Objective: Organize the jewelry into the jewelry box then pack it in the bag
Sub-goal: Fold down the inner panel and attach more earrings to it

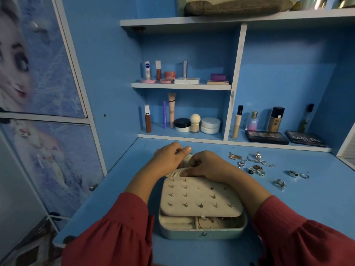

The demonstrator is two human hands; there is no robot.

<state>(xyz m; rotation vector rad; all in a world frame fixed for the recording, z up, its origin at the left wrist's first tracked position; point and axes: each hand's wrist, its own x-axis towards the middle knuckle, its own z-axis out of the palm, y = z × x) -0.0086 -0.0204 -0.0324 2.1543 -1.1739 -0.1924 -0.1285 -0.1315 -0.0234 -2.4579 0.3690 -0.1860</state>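
A mint green jewelry box (203, 232) lies open on the blue desk in front of me. Its cream earring panel (199, 196), studded with several earring posts, is folded forward over the lower tray, where gold pieces show. My left hand (169, 160) and my right hand (203, 166) meet at the panel's far edge, fingers curled and pinching something small there; the item itself is hidden. Loose jewelry lies to the right: pendants and chains (249, 160), rings (256, 170), two more rings (298, 174) and an earring pair (280, 184).
Cosmetics fill the shelves behind: tubes and jars (192, 123), bottles (274, 120) and two eyeshadow palettes (267, 137). A cabinet door (38, 93) with a printed picture stands at the left. A grey-brown fabric bag (236, 6) lies on the top shelf.
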